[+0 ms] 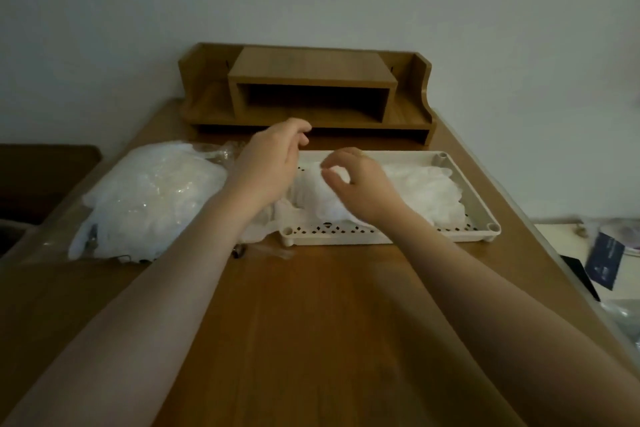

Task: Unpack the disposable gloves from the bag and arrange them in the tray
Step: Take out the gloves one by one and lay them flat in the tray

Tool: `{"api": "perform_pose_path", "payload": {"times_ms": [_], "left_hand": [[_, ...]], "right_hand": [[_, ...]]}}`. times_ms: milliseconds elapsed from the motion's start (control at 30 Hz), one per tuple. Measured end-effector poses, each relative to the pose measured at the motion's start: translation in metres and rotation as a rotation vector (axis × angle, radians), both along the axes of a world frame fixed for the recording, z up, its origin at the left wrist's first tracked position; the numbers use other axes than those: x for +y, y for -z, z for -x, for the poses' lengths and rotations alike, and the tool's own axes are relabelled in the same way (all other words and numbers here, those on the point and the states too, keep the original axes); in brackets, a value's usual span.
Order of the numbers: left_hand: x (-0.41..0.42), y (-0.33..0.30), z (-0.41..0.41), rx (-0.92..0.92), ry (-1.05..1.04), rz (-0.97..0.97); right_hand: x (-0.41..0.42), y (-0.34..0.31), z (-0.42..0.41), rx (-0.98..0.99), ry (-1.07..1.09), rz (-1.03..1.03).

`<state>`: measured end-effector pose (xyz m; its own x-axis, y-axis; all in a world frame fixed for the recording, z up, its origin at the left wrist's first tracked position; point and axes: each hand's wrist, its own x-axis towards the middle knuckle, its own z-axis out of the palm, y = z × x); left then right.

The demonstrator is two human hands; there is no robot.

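While both hands hovered over the tray [483, 204], neither grip held anything: the right hand [360, 185] curved its thumb and forefinger loosely above the pile of gloves [426, 191] lying in the tray, and the left hand [268, 166] hung with relaxed, half-bent fingers over the tray's left end. Just beside the tray on the left, the clear bag [149, 201] of gloves lay bulging on the bench [311, 322]. Behind stood a wooden shelf unit [304, 90].
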<state>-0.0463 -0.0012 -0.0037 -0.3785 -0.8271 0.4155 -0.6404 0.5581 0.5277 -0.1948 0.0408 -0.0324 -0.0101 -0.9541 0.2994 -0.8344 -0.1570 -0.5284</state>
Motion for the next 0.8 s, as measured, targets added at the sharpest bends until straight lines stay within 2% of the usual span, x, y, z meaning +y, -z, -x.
{"api": "perform_pose_path", "payload": {"times_ms": [67, 167, 233, 400, 467, 567, 667, 733, 800], "left_hand": [[-0.002, -0.001, -0.014, 0.086, -0.048, -0.033], [0.001, 0.005, -0.027, 0.108, -0.042, -0.081], [0.002, 0.011, -0.034, 0.116, -0.034, -0.103], [0.001, 0.015, -0.039, 0.13, 0.003, -0.147], [0.0, 0.012, -0.038, 0.104, 0.045, -0.156], [-0.001, 0.005, -0.034, 0.093, 0.098, -0.19], [-0.001, -0.006, -0.028, 0.21, 0.15, -0.24], [0.002, -0.02, -0.022, 0.416, 0.251, -0.378], [0.006, -0.036, -0.016, 0.559, 0.342, -0.504]], "right_hand": [[-0.006, 0.004, -0.037, 0.085, -0.085, -0.09], [-0.015, 0.015, -0.064, 0.199, 0.022, -0.266], [-0.02, 0.019, -0.068, 0.296, 0.105, -0.27], [-0.026, 0.018, -0.062, 0.203, 0.176, -0.248], [-0.026, 0.015, -0.055, -0.031, 0.135, -0.203], [-0.017, -0.007, -0.041, -0.612, 0.059, -0.182], [-0.01, -0.033, -0.023, -1.013, -0.123, -0.118], [-0.006, -0.048, -0.011, -1.18, -0.291, -0.126], [-0.002, -0.061, -0.001, -1.214, -0.403, -0.167]]}}
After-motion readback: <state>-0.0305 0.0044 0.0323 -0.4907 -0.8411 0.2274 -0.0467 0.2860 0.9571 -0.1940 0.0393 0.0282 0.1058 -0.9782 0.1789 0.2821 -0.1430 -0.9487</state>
